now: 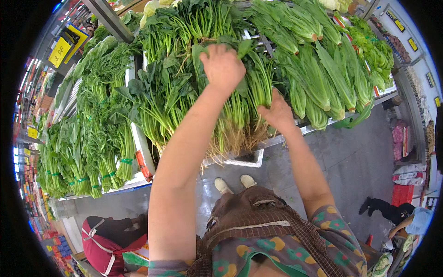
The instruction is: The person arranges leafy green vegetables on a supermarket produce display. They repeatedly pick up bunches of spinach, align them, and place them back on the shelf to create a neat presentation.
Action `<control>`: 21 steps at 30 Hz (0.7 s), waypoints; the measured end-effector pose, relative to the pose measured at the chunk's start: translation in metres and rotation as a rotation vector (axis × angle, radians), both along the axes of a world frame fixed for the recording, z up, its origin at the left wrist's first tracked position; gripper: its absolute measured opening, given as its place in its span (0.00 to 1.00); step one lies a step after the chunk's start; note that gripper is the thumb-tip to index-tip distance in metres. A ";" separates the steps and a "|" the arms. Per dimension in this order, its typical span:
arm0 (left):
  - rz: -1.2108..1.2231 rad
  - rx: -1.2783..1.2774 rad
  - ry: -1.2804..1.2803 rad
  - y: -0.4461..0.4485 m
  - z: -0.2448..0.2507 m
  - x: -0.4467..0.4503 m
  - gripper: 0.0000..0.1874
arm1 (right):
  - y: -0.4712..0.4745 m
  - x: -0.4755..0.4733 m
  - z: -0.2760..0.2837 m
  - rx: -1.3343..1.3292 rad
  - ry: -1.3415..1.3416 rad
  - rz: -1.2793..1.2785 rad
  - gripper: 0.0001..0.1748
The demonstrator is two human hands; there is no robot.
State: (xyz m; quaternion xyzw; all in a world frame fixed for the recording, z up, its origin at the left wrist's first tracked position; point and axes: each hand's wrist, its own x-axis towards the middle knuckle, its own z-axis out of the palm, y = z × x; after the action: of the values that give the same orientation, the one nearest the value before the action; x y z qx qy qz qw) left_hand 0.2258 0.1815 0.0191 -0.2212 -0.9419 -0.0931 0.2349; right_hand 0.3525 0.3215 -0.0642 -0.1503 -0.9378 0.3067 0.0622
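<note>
Before me lies a thick pile of spinach (238, 107), its dark leaves pointing away and its tan roots hanging over the near edge of the display stand. My left hand (221, 67) is blurred over the leaves in the middle of the pile; its fingertips are partly lost among them, so its grip is unclear. Lower and to the right, my right hand (278, 112) clasps a spinach bunch (261, 85) by the stems just above the roots. Its thumb lies in front, and the other fingers pass along the right side, partly hidden.
Romaine-like lettuce (318, 86) is stacked on the right. Leafy greens (104, 114), some tied with green bands, lie left beyond a white foam box wall (136, 138). A metal post (109, 19) rises at upper left. A white foam box (247, 159) sits under the stand. Two other people are behind me.
</note>
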 end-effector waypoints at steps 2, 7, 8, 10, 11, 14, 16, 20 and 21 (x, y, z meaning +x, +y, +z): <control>0.083 0.270 -0.293 -0.008 0.030 -0.010 0.16 | 0.013 -0.004 -0.002 -0.089 -0.011 -0.005 0.41; -0.014 1.028 -0.661 -0.062 0.091 0.007 0.16 | 0.025 -0.002 -0.013 -0.227 0.248 -0.143 0.35; -0.046 1.061 -0.750 -0.070 0.089 0.019 0.14 | 0.022 0.001 -0.015 -0.343 0.273 -0.166 0.35; -0.053 1.067 -0.937 -0.084 0.072 0.049 0.14 | 0.016 0.005 -0.015 -0.206 0.176 -0.045 0.37; -0.098 1.053 -1.013 -0.085 0.057 0.066 0.17 | 0.014 0.006 -0.013 -0.150 0.116 0.017 0.37; 0.024 1.251 -1.312 -0.070 0.004 0.105 0.13 | 0.022 0.003 0.010 -0.223 -0.009 0.001 0.38; 0.101 1.405 -1.383 -0.057 -0.023 0.123 0.11 | 0.026 0.001 0.030 -0.174 0.081 -0.085 0.34; -0.031 1.704 -1.477 -0.036 -0.044 0.128 0.18 | -0.008 0.016 0.050 -0.141 0.230 0.023 0.28; -0.074 1.783 -1.494 -0.033 -0.045 0.126 0.20 | -0.023 0.022 0.049 -0.076 0.234 0.100 0.25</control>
State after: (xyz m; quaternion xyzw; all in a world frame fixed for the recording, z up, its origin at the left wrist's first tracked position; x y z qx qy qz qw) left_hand 0.3514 0.1487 -0.0263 0.1049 -0.4396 -0.8367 -0.3092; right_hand 0.3744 0.2986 -0.0151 -0.0688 -0.9181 0.3601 0.1502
